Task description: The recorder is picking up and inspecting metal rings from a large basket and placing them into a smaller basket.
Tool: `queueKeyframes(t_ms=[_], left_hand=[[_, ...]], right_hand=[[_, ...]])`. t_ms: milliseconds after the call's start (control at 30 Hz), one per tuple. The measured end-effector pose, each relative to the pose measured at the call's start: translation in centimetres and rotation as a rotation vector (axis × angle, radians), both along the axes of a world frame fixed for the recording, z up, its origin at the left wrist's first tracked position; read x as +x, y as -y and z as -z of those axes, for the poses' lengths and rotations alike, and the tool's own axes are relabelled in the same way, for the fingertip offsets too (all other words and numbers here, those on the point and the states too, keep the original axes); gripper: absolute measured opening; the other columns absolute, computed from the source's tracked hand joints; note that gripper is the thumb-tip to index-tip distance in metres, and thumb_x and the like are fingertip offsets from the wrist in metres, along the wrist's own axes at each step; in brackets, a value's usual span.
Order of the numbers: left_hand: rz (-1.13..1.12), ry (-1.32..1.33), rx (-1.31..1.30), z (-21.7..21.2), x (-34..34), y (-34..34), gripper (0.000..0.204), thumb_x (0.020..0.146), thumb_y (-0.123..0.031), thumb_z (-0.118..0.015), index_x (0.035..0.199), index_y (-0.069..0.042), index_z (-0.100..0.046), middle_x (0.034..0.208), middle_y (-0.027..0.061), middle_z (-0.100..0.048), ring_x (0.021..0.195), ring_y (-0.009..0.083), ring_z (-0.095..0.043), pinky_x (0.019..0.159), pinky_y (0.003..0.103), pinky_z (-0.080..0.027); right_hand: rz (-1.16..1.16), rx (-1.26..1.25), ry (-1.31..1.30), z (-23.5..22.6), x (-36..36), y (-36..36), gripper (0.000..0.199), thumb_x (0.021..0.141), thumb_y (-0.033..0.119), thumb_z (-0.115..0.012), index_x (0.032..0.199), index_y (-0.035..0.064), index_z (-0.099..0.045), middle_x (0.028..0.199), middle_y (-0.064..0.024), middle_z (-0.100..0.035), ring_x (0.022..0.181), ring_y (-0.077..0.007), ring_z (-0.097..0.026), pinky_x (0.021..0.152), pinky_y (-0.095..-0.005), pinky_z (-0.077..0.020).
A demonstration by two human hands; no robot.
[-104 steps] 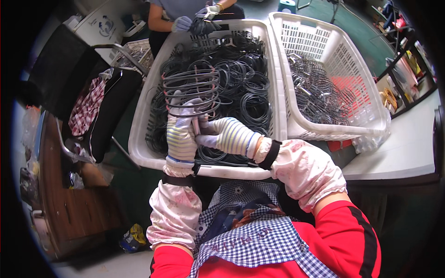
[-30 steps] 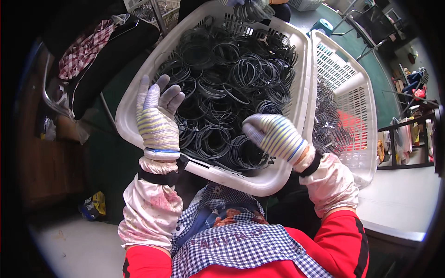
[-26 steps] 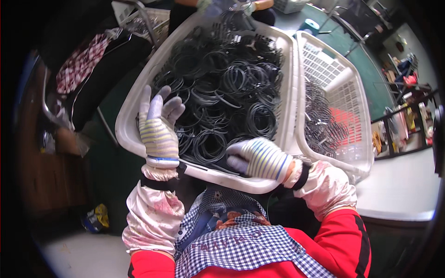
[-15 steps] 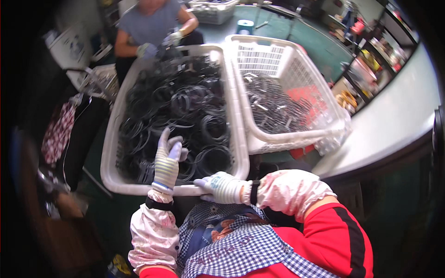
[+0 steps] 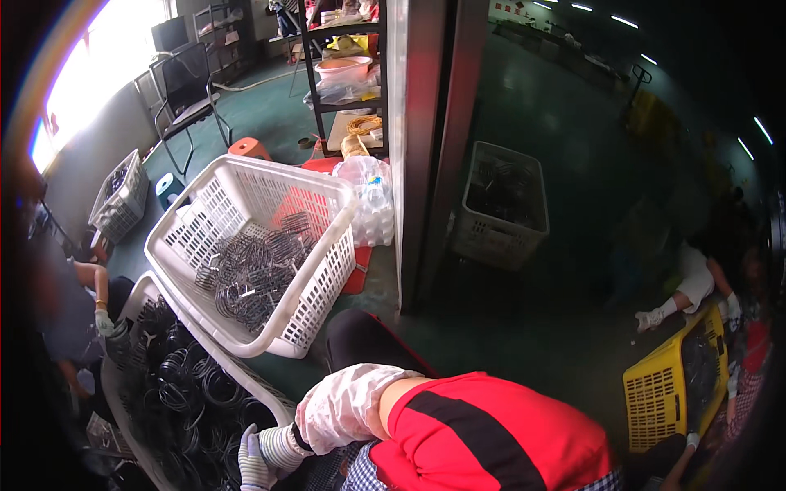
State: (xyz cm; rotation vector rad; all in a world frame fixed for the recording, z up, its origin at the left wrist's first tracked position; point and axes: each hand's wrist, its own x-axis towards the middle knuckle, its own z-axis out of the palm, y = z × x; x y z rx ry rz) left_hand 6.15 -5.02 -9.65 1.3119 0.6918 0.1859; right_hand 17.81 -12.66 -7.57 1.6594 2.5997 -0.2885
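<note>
Both my hands are low at the left, close together by the near edge of a white basket [image 5: 260,388] full of black wire-like rings [image 5: 176,380]. My left hand [image 5: 254,468], in a striped glove, points its fingers upward, and nothing shows in it. Against it rests my right hand [image 5: 283,448], gloved alike, below a pale patterned sleeve cover. Its fingers are mostly hidden behind the left glove. Beyond stands a second white basket [image 5: 318,282], holding a heap of dark, shiny rings with light tabs [image 5: 258,274].
A metal door post [image 5: 417,164] rises right of the baskets, beside shrink-wrapped bottles [image 5: 372,204]. Another white basket [image 5: 501,237] stands past it. At far right, people sit around a yellow basket [image 5: 655,393]. A co-worker's gloved hand [image 5: 105,322] reaches over the black rings.
My view has swung to the right, so the baskets now lie further left. The left hand, with fingers spread over the rings before, is now against the right hand.
</note>
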Motion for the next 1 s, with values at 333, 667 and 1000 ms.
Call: queueKeyframes(t_ms=[333, 667, 1000], left_hand=[[-0.092, 0.011, -0.01, -0.2, -0.5, -0.1, 0.042, 0.103, -0.031, -0.053, 0.138, -0.008, -0.052, 0.12, 0.0107, -0.062, 0.105, 0.0251, -0.063, 0.091, 0.041, -0.054], [-0.156, 0.003, -0.021, -0.3, -0.7, 0.3, 0.042, 0.102, -0.031, -0.056, 0.137, -0.008, -0.053, 0.121, 0.009, -0.063, 0.107, 0.0243, -0.063, 0.093, 0.041, -0.054], [-0.166, 0.036, -0.008, -0.2, 0.1, 0.0, 0.038, 0.101, -0.028, -0.058, 0.133, -0.008, -0.056, 0.114, 0.0088, -0.065, 0.1, 0.0233, -0.064, 0.09, 0.042, -0.055]], right_hand=[[0.006, 0.281, -0.314, 8.0, -1.1, -3.9, 0.021, 0.083, 0.032, -0.069, 0.093, 0.0142, -0.072, 0.09, -0.004, -0.069, 0.086, -0.0218, -0.066, 0.081, -0.0372, -0.0513], [0.012, 0.42, -0.564, 9.7, -1.6, -3.4, 0.014, 0.077, 0.029, -0.077, 0.076, 0.0149, -0.077, 0.075, -0.0049, -0.071, 0.073, -0.0229, -0.068, 0.071, -0.0389, -0.055], [-0.085, -0.048, -0.336, 6.1, -0.4, -2.5, 0.051, 0.088, 0.04, -0.063, 0.131, 0.0123, -0.061, 0.127, -0.005, -0.065, 0.116, -0.0214, -0.062, 0.103, -0.034, -0.0437]])
